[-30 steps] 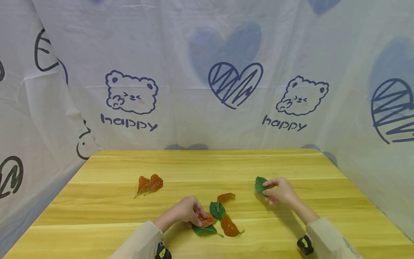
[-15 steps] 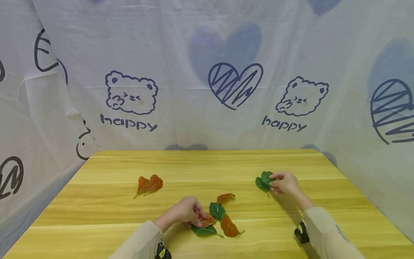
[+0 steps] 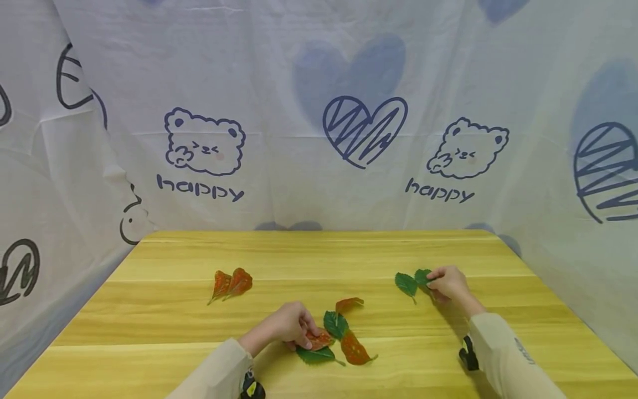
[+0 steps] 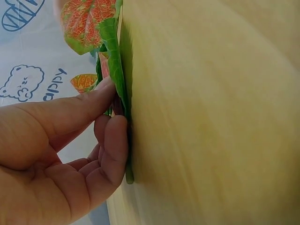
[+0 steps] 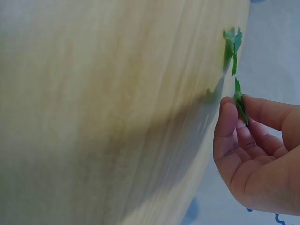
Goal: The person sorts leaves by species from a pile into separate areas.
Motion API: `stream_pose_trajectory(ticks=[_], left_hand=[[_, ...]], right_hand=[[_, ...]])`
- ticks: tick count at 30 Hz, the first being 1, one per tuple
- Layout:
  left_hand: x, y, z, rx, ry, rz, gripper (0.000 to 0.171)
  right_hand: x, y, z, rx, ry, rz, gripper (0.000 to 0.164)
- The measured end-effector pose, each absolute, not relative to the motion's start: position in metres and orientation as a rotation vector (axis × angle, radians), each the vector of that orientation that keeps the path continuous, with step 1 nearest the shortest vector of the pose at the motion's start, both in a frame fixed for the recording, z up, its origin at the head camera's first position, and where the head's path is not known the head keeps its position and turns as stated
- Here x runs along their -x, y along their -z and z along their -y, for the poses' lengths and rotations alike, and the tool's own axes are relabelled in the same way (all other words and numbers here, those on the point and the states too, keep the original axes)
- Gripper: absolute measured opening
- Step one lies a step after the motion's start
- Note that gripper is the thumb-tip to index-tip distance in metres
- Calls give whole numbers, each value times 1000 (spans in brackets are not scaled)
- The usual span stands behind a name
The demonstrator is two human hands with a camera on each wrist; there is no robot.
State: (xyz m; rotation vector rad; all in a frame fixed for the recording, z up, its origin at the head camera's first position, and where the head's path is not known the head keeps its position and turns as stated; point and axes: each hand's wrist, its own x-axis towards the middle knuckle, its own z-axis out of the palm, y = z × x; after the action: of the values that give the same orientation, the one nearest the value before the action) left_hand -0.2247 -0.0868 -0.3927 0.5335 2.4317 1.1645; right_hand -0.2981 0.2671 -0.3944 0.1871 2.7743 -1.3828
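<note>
My right hand (image 3: 450,284) pinches a green leaf (image 3: 422,277) between thumb and fingers at the table's right side; the right wrist view shows this leaf (image 5: 239,105) edge-on. Just left of it lies another green leaf (image 3: 406,284). Near the front middle, my left hand (image 3: 294,324) pinches a red leaf (image 3: 321,339), whose near part is hidden by the fingers. Under that red leaf is a green leaf (image 3: 315,355), seen on edge by the thumb in the left wrist view. Right beside them are a green leaf (image 3: 335,325) and a red-orange leaf (image 3: 355,349).
A curled red leaf (image 3: 349,304) lies behind the middle group. Two overlapping red leaves (image 3: 231,284) rest at the back left of the wooden table (image 3: 149,332). A printed white cloth (image 3: 299,183) hangs behind the table and at its sides.
My right hand has moved right with a green leaf, leaving another green leaf lying to its left. The two leaves have come apart sideways. My left hand has stayed in place.
</note>
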Motion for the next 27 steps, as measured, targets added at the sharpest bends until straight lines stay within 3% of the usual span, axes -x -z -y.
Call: stream_pose_trajectory(ticks=[27], left_hand=[[225, 391, 87, -540, -1149, -2434, 16]], right_hand=[[290, 388, -268, -111, 1104, -2862, 19]])
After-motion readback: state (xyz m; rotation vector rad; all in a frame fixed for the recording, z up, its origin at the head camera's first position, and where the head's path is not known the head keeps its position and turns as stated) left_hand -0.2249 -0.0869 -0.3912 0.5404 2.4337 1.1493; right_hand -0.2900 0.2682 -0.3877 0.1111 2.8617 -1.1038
